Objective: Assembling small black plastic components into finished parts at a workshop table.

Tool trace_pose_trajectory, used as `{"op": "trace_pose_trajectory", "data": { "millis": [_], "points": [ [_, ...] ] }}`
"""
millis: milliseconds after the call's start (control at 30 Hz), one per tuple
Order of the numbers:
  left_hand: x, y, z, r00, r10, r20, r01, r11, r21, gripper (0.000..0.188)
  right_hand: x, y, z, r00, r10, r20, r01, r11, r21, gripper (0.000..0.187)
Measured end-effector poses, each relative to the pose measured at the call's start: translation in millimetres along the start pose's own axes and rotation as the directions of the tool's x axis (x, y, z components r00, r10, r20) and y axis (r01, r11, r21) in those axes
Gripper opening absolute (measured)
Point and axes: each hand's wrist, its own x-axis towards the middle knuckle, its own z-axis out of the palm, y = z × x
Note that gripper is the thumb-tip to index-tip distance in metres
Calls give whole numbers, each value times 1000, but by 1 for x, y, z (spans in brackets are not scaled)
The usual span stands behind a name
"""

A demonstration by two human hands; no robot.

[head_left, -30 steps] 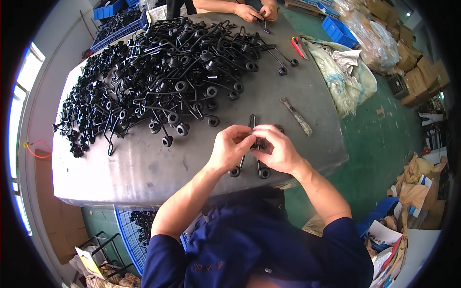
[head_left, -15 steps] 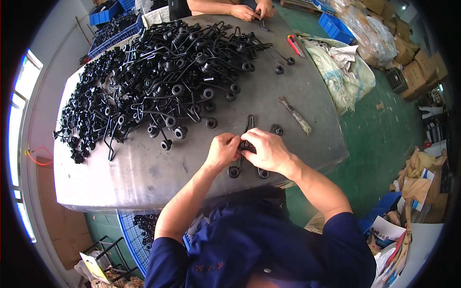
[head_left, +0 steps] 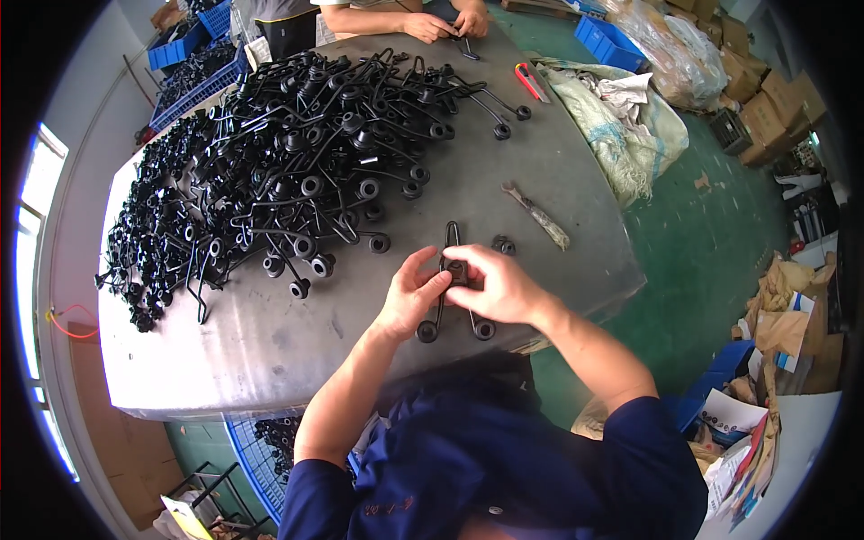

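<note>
Over the metal table (head_left: 306, 360), a black fitting (head_left: 457, 270) is gripped between thumb and fingers of the right hand (head_left: 498, 283), above a bent black rod (head_left: 452, 231). Since half a second ago, the left hand (head_left: 412, 295) has been loosened, its fingers parted, leaving the fitting more exposed.

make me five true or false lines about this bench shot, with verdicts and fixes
1. The left hand and right hand are close together at a bent black rod. True.
2. A wrench lies on the grey tabletop, right of the black pile. True.
3. The red cutter is nearer the right hand than the wrench is. False: the wrench is nearer.
4. Another person's hands are at the tabletop's far edge. True.
5. The black pile lies right of the right hand. False: it lies mostly to the left.
</note>
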Motion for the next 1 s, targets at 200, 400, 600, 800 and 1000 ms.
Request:
{"op": "trace_pose_trajectory", "data": {
  "millis": [200,400,600,800,1000],
  "points": [
    [-3,4,3,999,43,-32,-42,999,19,58,-1,56,-43,978,-2,-209,-91,896,-435,31],
    [-7,6,1,995,72,-69,-66,995,78,56,8,59,-46,991,-15,-134,-57,855,-516,17],
    [-8,6,-2,996,60,-59,-53,992,113,54,15,66,-49,985,-97,-140,17,873,-487,12],
    [-5,0,-6,995,93,-34,-91,994,56,52,8,55,-21,981,30,-193,12,977,211,12],
    [-6,5,-8,999,36,-1,-36,996,-82,52,1,51,0,967,185,-175,-102,912,396,16]
  ]
}}
